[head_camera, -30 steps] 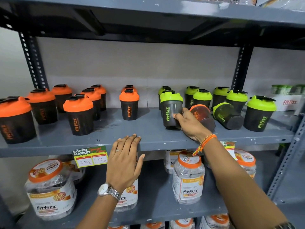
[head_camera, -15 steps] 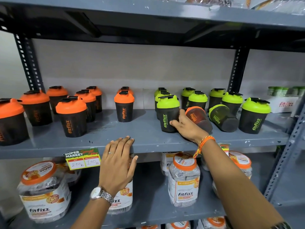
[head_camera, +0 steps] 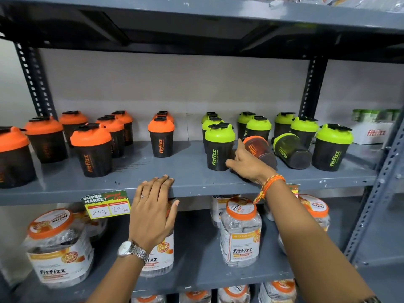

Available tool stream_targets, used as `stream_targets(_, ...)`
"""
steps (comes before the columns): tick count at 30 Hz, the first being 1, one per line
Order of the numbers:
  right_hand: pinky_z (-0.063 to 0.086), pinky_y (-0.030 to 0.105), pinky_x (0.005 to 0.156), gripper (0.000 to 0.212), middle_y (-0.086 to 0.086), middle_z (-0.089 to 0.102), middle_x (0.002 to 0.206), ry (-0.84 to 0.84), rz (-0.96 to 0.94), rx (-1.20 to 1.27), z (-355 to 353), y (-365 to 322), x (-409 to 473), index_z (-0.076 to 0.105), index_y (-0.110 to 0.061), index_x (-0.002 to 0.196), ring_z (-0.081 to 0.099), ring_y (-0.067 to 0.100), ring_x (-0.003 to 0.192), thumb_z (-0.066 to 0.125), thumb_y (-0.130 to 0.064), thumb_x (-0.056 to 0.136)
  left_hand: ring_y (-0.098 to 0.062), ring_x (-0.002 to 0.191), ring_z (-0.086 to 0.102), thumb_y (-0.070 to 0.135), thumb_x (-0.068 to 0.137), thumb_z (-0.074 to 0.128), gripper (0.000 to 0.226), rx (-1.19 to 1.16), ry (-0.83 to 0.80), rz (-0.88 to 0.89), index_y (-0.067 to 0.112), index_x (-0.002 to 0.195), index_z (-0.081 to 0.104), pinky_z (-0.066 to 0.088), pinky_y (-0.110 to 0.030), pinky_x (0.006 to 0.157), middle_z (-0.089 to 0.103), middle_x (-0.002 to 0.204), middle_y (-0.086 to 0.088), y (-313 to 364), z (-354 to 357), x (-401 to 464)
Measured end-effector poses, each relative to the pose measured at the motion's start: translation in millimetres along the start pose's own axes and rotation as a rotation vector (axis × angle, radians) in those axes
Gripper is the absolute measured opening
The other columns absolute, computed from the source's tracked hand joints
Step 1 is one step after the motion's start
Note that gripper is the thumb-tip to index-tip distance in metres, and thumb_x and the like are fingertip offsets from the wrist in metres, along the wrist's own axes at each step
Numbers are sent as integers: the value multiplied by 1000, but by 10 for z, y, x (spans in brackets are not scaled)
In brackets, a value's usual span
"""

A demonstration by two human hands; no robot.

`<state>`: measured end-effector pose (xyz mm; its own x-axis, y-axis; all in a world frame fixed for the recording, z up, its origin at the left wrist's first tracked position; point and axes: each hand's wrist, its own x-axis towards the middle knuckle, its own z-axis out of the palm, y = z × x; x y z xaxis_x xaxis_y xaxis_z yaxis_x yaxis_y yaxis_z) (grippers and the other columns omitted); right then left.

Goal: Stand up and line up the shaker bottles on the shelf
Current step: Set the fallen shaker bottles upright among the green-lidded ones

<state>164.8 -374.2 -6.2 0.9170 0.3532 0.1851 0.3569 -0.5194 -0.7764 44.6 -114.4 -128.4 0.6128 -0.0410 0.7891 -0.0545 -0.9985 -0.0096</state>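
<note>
The right hand reaches onto the grey shelf, its fingers spread against the lower side of a tipped orange-lidded shaker lying just beyond the palm; whether they actually grip it cannot be told. Touching the fingertips on the left stands an upright green-lidded shaker. Just past the tipped orange one lies a toppled green-lidded shaker. The left hand rests flat, fingers together, on the shelf's front edge, holding nothing.
</note>
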Motion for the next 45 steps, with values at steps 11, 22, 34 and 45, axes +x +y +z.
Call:
stream_targets(11, 55, 38, 84, 20, 0, 72, 77, 752, -65, -26, -504, -111, -481, 72, -14, 99, 70, 25, 88, 62, -25, 86, -25, 130, 48, 47, 96, 48, 53, 12, 13, -7, 19, 140, 50, 25, -41, 120, 57, 141, -3, 2, 42, -4)
stream_targets(22, 51, 50, 94, 75, 24, 60, 129, 428, 367, -320, -685, 111, -144, 59, -2, 123, 58, 45, 112, 50, -66, 85, -25, 130, 51, 44, 96, 48, 50, -12, 0, -17, 18, 138, 52, 28, -42, 118, 58, 141, -3, 42, -43, 6)
stream_targets(34, 53, 33, 58, 58, 14, 68, 114, 471, 293, 535, -693, 207, -270, 55, -9, 118, 69, 27, 92, 65, -54, 83, -28, 127, 57, 43, 99, 45, 47, -12, -51, -45, 16, 135, 56, 37, -47, 114, 62, 139, -4, 118, -195, 40)
stream_targets(45, 60, 34, 79, 25, 5, 78, 99, 106, -189, 845, -320, -613, -618, 66, -11, 112, 73, 20, 98, 66, -22, 90, -20, 142, 45, 53, 99, 40, 61, -13, -248, 6, 20, 151, 42, 23, -38, 125, 49, 154, -1, 15, -457, 50)
